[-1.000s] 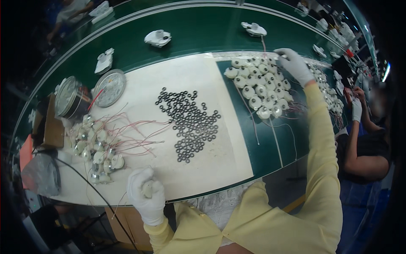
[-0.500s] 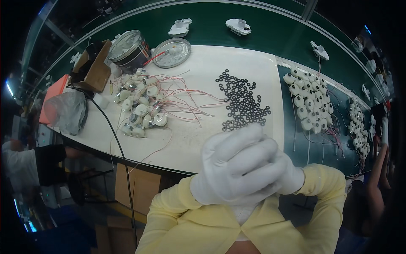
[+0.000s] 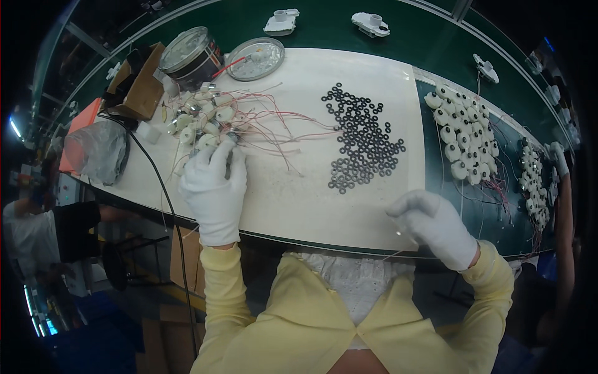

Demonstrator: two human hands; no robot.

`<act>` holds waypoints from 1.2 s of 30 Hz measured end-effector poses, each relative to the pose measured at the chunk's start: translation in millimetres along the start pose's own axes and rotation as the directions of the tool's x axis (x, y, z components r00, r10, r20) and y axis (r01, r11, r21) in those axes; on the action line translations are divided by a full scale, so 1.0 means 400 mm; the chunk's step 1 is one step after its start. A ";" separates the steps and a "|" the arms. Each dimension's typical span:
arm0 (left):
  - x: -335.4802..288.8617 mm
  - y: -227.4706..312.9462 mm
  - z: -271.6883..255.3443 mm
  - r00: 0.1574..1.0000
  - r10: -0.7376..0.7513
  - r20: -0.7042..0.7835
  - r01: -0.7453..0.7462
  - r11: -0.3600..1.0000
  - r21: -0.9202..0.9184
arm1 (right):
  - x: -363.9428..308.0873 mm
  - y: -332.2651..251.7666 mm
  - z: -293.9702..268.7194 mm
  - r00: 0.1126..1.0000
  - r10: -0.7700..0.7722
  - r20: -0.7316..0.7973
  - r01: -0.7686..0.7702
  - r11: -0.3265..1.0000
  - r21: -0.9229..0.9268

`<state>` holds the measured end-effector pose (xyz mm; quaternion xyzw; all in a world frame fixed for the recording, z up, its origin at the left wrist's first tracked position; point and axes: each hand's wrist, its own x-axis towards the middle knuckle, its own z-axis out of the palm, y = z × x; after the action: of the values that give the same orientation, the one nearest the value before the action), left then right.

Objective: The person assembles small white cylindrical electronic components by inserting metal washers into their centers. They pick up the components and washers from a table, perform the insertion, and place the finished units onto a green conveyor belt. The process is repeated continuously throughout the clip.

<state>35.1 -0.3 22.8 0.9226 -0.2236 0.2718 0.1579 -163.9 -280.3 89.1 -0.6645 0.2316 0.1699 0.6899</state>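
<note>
Your left hand (image 3: 213, 193) bends over the near edge of the round, cream-and-silver, pink-wired parts (image 3: 224, 114) on the white tabletop (image 3: 293, 209). Your right hand (image 3: 436, 229) curls; I cannot tell whether either pinches anything.

On the tabletop (image 3: 293, 215), the heap of wired parts (image 3: 224, 115) lies left of the scattered rings (image 3: 366, 140), the tin (image 3: 192, 64) and lid (image 3: 266, 67) behind-left, the batch of parts (image 3: 464, 139) right of them, and a housing (image 3: 369, 26) behind.
</note>
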 end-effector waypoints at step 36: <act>-0.049 0.090 0.019 0.954 0.293 0.058 -0.247 0.883 -0.400 | 0.143 0.033 0.012 0.534 -0.792 0.295 0.232 -0.198 -0.952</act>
<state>5.9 -27.5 11.5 0.8470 -0.4082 0.1872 0.2845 -122.8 -279.0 46.7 -0.9755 -0.1074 -0.1919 0.0056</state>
